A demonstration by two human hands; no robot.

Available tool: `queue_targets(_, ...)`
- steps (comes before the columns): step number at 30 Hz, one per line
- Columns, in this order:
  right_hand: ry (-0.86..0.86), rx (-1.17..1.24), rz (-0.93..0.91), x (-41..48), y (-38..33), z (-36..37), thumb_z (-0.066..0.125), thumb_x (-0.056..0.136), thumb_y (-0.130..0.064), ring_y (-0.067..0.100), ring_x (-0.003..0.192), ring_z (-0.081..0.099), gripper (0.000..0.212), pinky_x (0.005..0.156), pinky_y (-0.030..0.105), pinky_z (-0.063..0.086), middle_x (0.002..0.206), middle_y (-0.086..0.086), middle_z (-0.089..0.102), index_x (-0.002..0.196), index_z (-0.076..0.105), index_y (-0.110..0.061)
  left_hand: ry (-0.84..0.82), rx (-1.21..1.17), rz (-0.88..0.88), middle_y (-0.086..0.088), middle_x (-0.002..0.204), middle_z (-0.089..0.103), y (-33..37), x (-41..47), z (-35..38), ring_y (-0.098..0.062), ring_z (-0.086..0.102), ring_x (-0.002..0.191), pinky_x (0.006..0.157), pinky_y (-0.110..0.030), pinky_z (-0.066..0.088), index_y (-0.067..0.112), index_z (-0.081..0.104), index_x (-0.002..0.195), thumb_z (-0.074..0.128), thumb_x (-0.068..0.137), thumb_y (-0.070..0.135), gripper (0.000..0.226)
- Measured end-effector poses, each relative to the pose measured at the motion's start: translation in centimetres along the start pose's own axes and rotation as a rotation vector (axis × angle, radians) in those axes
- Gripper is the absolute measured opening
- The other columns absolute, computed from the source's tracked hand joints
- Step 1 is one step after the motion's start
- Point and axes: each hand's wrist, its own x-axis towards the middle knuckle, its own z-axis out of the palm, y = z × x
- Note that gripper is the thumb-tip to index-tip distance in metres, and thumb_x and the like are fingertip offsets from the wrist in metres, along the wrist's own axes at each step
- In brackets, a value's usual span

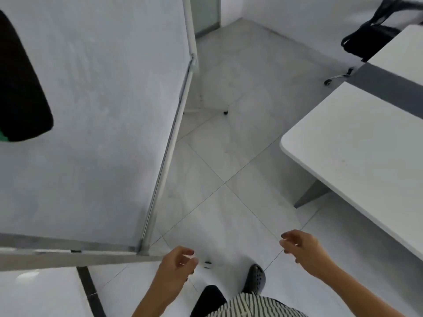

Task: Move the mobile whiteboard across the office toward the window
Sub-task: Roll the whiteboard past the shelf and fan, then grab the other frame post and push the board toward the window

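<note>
Whiteboard (91,110) fills the left of the scene, its surface bare of readable writing, its metal frame edge running down to a near corner. Left hand (176,264) hovers just right of that corner, fingers loosely curled, holding nothing. Right hand (302,248), farther right beside the white desk (357,145), is half-open and empty.

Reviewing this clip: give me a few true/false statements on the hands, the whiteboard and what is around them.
1. Both hands grip the whiteboard. False: the left hand and right hand hang free of it, holding nothing.
2. A white desk stands to the right. True.
3. The floor is carpeted. False: it is pale tile.
4. A black chair sits behind the desk. True.
5. The whiteboard's caster rests on the floor. True.
</note>
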Motion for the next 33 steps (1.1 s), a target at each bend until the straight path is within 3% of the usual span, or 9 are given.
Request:
queue_targets(5, 0.051, 0.188, 0.006, 3.7, -2.9, -4.9, 0.064, 0.088, -0.02, 0.015, 0.08, 0.073, 0.009, 0.071, 0.044, 0.058, 0.087, 0.0, 0.075, 0.096, 0.067, -0.02, 0.091, -0.047, -0.005, -0.009, 0.076, 0.073, 5.6, 2.8, -1.0, -0.017, 0.068, 0.066, 0.062, -0.03, 0.052, 0.014, 0.068, 0.093, 0.073, 0.078, 0.026, 0.02)
queue_targets(8, 0.085, 0.282, -0.019, 7.0, -6.4, -7.3, 0.064, 0.088, -0.019, 0.011, 0.079, 0.073, 0.009, 0.068, 0.039, 0.057, 0.088, -0.003, 0.076, 0.096, 0.068, -0.022, 0.175, -0.107, 0.008, -0.022, 0.078, 0.071, 8.6, 5.9, -2.5, -0.026, 0.063, 0.066, 0.059, -0.032, 0.047, 0.004, 0.067, 0.091, 0.068, 0.086, 0.0, 0.007)
queue_targets(13, 0.135, 0.334, -0.091, 15.2, -13.6, -11.6, 0.066, 0.086, -0.018, 0.007, 0.072, 0.072, 0.009, 0.059, 0.032, 0.057, 0.081, -0.001, 0.077, 0.092, 0.069, -0.024, 0.188, -0.196, 0.025, -0.039, 0.093, 0.068, 15.9, 13.6, -4.0, -0.033, 0.062, 0.069, 0.059, -0.033, 0.045, 0.002, 0.066, 0.087, 0.065, 0.086, -0.005, 0.007)
queue_targets(16, 0.171, 0.364, -0.107, 20.2, -17.8, -14.6, 0.065, 0.088, -0.018, -0.002, 0.06, 0.068, 0.007, 0.049, 0.021, 0.049, 0.081, 0.0, 0.076, 0.092, 0.069, -0.022, 0.153, -0.176, 0.051, -0.034, 0.095, 0.07, 21.4, 19.2, -5.1, -0.03, 0.064, 0.071, 0.062, -0.033, 0.046, 0.004, 0.067, 0.09, 0.066, 0.087, -0.001, 0.006)
queue_targets(19, 0.224, 0.423, -0.118, 25.1, -22.8, -17.7, 0.067, 0.086, -0.015, 0.011, 0.072, 0.074, 0.009, 0.058, 0.032, 0.052, 0.08, 0.001, 0.078, 0.094, 0.07, -0.017, 0.126, -0.16, 0.116, -0.027, 0.086, 0.072, 28.5, 24.5, -7.9, -0.028, 0.065, 0.073, 0.065, -0.034, 0.047, 0.007, 0.068, 0.091, 0.07, 0.086, 0.005, 0.005)
queue_targets(23, 0.265, 0.473, -0.129, 30.7, -28.1, -21.6, 0.067, 0.086, -0.013, 0.014, 0.075, 0.075, 0.009, 0.059, 0.033, 0.052, 0.081, -0.001, 0.078, 0.093, 0.07, -0.018, 0.147, -0.127, 0.215, -0.013, 0.083, 0.073, 37.6, 31.9, -11.4, -0.026, 0.068, 0.077, 0.066, -0.03, 0.05, 0.01, 0.068, 0.096, 0.07, 0.087, 0.009, 0.009)
queue_targets(26, 0.311, 0.517, -0.098, 34.4, -29.6, -24.0, 0.068, 0.086, -0.012, 0.014, 0.075, 0.075, 0.01, 0.057, 0.033, 0.053, 0.081, -0.002, 0.079, 0.092, 0.07, -0.018, 0.11, -0.122, 0.257, -0.013, 0.086, 0.074, 43.7, 36.6, -12.2, -0.027, 0.071, 0.081, 0.067, -0.03, 0.051, 0.014, 0.068, 0.095, 0.07, 0.087, 0.013, 0.009)
queue_targets(29, 0.329, 0.56, -0.041, 38.9, -30.2, -26.3, 0.067, 0.085, -0.007, 0.01, 0.07, 0.075, 0.01, 0.055, 0.032, 0.053, 0.078, -0.002, 0.079, 0.092, 0.07, -0.014, 0.082, -0.119, 0.253, -0.009, 0.08, 0.075, 48.8, 41.4, -11.7, -0.025, 0.071, 0.077, 0.066, -0.03, 0.051, 0.015, 0.068, 0.092, 0.071, 0.074, 0.028, 0.022)
queue_targets(33, 0.357, 0.585, 0.004, 46.4, -32.3, -30.8, 0.068, 0.085, -0.005, 0.007, 0.066, 0.074, 0.01, 0.053, 0.031, 0.052, 0.076, -0.001, 0.079, 0.09, 0.071, -0.013, 0.056, -0.094, 0.22, -0.018, 0.083, 0.074, 55.0, 48.5, -10.3, -0.026, 0.068, 0.073, 0.065, -0.032, 0.051, 0.008, 0.068, 0.093, 0.073, 0.078, 0.02, 0.02)
